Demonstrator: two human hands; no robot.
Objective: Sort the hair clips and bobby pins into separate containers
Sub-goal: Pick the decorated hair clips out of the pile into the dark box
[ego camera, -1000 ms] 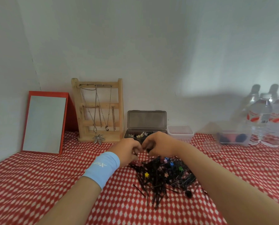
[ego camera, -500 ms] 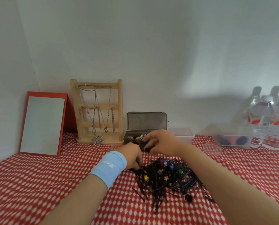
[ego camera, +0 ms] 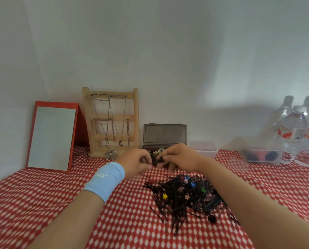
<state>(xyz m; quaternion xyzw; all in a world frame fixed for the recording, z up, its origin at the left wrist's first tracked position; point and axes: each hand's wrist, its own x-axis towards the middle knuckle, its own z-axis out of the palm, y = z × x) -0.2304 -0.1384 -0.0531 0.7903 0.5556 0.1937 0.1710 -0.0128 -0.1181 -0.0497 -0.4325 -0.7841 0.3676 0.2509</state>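
White X-like mark on blue wristband (ego camera: 105, 178), bottle labels (ego camera: 290, 134) unreadable

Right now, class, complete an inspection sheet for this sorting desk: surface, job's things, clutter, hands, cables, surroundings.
Surface: red-and-white patterned cloth.
Job's things: mixed pile of black bobby pins and small coloured clips; open dark box holding a few pieces; clear tub beside it.
Clutter: red-framed mirror, wooden jewellery stand with necklaces, water bottles, clear case, clear lid.
Hands: left hand and right hand, fingers curled, close together before the box; anything held is too small to tell.
Cables: nothing seen.
Surroundings: plain white wall.
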